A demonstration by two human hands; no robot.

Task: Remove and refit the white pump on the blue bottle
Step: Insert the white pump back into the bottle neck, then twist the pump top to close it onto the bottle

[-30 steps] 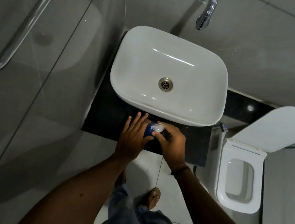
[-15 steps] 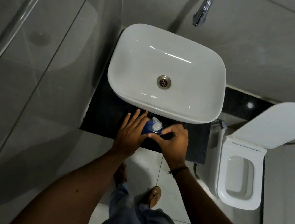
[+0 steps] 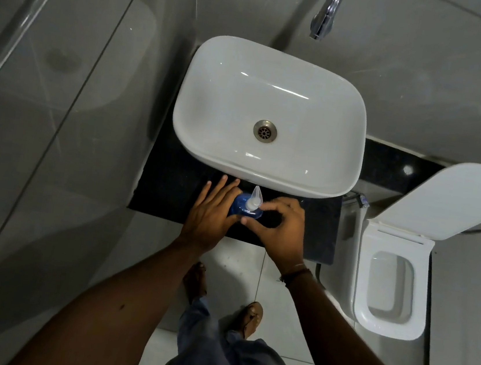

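Observation:
A blue bottle (image 3: 241, 208) stands on the black counter (image 3: 168, 191) just in front of the white basin. Its white pump (image 3: 254, 199) sits on top, nozzle pointing away from me toward the basin. My left hand (image 3: 213, 212) rests flat against the bottle's left side, fingers stretched out. My right hand (image 3: 277, 228) curls around the bottle's right side, with thumb and forefinger at the base of the pump. Most of the bottle's body is hidden between the two hands.
The white basin (image 3: 265, 167) fills the counter behind the bottle, with a chrome tap (image 3: 324, 16) above it. A toilet (image 3: 391, 279) with raised lid stands to the right. A glass shower screen (image 3: 61, 99) is on the left. My feet are on the tiled floor.
The pump's nozzle has turned from pointing right to pointing away toward the basin. My right hand has slid from on top of the pump down to its base.

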